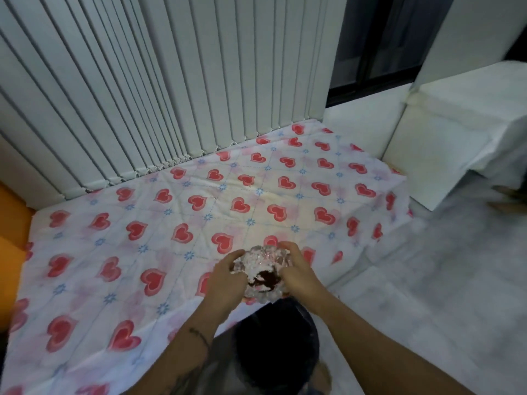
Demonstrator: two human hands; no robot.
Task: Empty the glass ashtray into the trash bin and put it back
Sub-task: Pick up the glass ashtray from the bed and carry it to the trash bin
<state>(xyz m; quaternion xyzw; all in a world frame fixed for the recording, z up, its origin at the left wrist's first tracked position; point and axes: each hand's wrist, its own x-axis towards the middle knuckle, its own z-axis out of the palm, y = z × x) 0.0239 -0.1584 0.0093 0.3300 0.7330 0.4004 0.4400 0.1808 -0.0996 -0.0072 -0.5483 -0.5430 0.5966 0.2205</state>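
Note:
A cut-glass ashtray (261,273) with white crumpled paper and dark debris inside is held between both my hands at the near edge of the bed. My left hand (226,280) grips its left side and my right hand (296,273) grips its right side. The ashtray is tilted toward me, directly above the dark opening of a trash bin (278,346) that stands on the floor below my forearms. The bin's lower part is cut off by the frame edge.
A bed with a white heart-patterned sheet (185,223) fills the middle. Vertical blinds (171,81) hang behind it. A white cabinet (456,132) stands at the right, with grey floor (442,295) beside the bed. An orange surface (11,223) is at far left.

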